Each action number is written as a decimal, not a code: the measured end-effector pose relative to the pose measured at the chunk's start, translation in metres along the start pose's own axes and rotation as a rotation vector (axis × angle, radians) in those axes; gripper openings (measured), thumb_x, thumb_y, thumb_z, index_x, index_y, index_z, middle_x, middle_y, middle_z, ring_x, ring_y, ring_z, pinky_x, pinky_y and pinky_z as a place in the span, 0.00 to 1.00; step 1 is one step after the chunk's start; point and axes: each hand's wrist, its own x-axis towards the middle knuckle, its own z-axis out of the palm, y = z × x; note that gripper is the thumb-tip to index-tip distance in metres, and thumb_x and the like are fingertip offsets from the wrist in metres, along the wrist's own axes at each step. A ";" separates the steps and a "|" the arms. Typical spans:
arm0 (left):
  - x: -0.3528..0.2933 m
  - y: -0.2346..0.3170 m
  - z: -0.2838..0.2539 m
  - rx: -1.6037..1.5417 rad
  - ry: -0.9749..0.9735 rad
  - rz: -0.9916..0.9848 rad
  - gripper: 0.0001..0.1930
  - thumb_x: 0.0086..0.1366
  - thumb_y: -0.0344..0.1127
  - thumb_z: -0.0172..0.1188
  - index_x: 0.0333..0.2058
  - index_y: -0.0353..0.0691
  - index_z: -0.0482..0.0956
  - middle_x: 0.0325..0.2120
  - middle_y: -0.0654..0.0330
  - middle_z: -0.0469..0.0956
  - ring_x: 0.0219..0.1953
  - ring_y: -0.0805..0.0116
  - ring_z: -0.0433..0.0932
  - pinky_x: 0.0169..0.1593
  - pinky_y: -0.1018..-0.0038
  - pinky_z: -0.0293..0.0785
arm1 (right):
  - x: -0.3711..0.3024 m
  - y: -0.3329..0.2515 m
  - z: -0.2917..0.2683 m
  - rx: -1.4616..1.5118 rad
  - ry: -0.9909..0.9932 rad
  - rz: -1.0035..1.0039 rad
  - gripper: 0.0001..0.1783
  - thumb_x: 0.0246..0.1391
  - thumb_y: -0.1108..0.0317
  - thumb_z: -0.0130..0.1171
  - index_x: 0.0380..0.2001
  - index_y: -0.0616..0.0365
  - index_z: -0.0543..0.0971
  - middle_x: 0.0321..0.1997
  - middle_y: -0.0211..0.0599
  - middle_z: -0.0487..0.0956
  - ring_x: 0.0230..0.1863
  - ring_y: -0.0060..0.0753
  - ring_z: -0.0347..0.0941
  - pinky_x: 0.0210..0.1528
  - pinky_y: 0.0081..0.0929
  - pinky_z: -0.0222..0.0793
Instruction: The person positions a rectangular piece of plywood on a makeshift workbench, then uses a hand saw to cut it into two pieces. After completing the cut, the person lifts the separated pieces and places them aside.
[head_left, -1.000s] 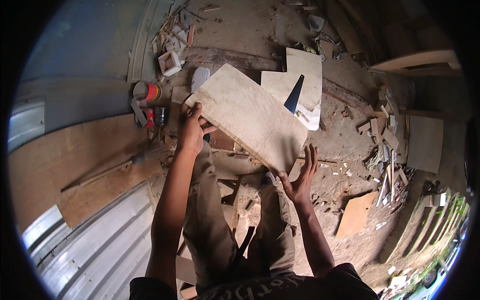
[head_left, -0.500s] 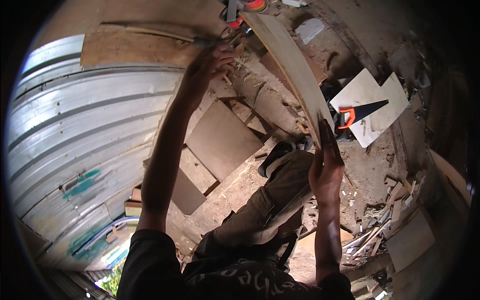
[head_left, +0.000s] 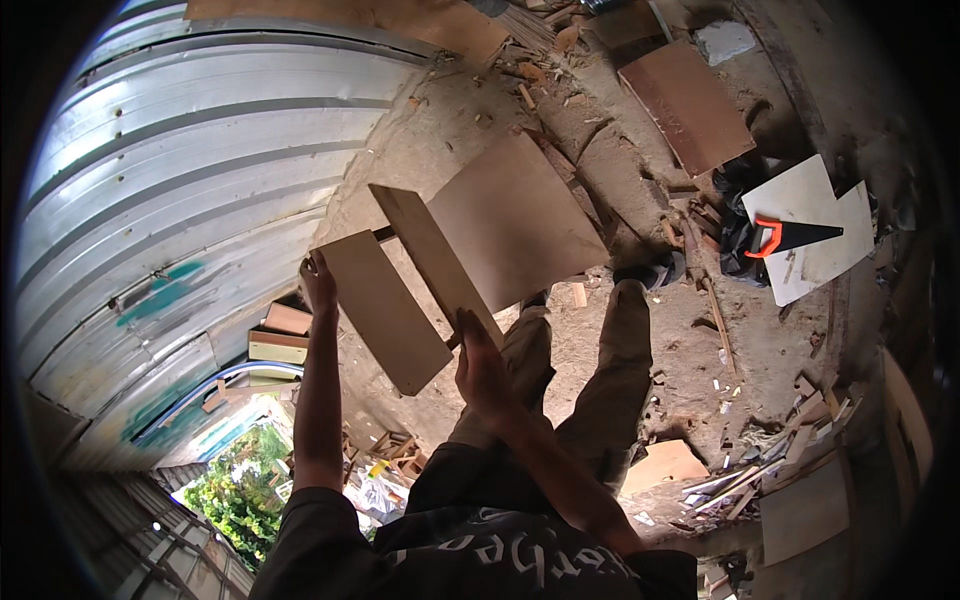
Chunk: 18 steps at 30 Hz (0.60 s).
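My left hand is closed on the left edge of a flat brown wooden panel. My right hand grips the lower end of a narrow wooden board, which stands tilted beside that panel. Through the gap between the two, the floor shows, and short dark strips seem to join them at both ends. Behind the narrow board lies a larger square brown panel; I cannot tell whether it is joined to the held pieces. My right fingertips are partly hidden by the board.
To the right, a saw with an orange and black handle lies on a white board. A reddish-brown panel lies farther off. Wood scraps litter the lower right. A corrugated metal wall rises on the left.
My right hand has let go of the long pale board and moved left onto the narrow board. My left hand has come down and back to the panel edge. My view and legs have shifted.
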 end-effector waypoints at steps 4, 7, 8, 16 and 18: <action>-0.033 0.025 0.033 -0.166 0.071 0.025 0.45 0.68 0.65 0.48 0.69 0.35 0.48 0.59 0.41 0.66 0.60 0.51 0.69 0.61 0.62 0.65 | -0.015 0.046 0.097 -0.078 -0.127 0.014 0.30 0.58 0.77 0.52 0.65 0.62 0.63 0.63 0.64 0.65 0.65 0.63 0.61 0.68 0.46 0.59; -0.027 0.004 0.018 -0.588 -0.155 -0.077 0.40 0.68 0.55 0.55 0.67 0.35 0.50 0.58 0.43 0.67 0.58 0.53 0.71 0.59 0.62 0.68 | -0.032 0.042 0.146 -0.174 -0.127 -0.057 0.32 0.57 0.74 0.55 0.65 0.59 0.64 0.64 0.65 0.63 0.66 0.63 0.61 0.68 0.48 0.58; -0.030 0.016 0.019 -0.668 -0.249 -0.106 0.37 0.68 0.51 0.58 0.65 0.35 0.54 0.56 0.44 0.69 0.56 0.54 0.72 0.58 0.63 0.70 | -0.034 0.044 0.157 -0.196 -0.124 -0.066 0.32 0.57 0.74 0.56 0.65 0.58 0.64 0.65 0.65 0.63 0.66 0.63 0.61 0.68 0.48 0.58; -0.014 -0.010 0.005 -0.580 -0.590 -0.041 0.18 0.62 0.29 0.59 0.50 0.30 0.72 0.43 0.52 0.77 0.45 0.63 0.78 0.49 0.67 0.73 | -0.040 0.049 0.172 -0.095 -0.151 -0.027 0.25 0.67 0.63 0.50 0.64 0.59 0.67 0.69 0.54 0.63 0.70 0.54 0.59 0.69 0.42 0.58; -0.013 -0.012 0.008 -0.590 -0.550 -0.049 0.17 0.61 0.26 0.56 0.49 0.28 0.71 0.42 0.51 0.77 0.43 0.63 0.77 0.48 0.66 0.73 | -0.041 0.060 0.169 -0.029 -0.175 0.021 0.25 0.70 0.57 0.45 0.64 0.60 0.67 0.68 0.54 0.64 0.69 0.51 0.61 0.68 0.40 0.58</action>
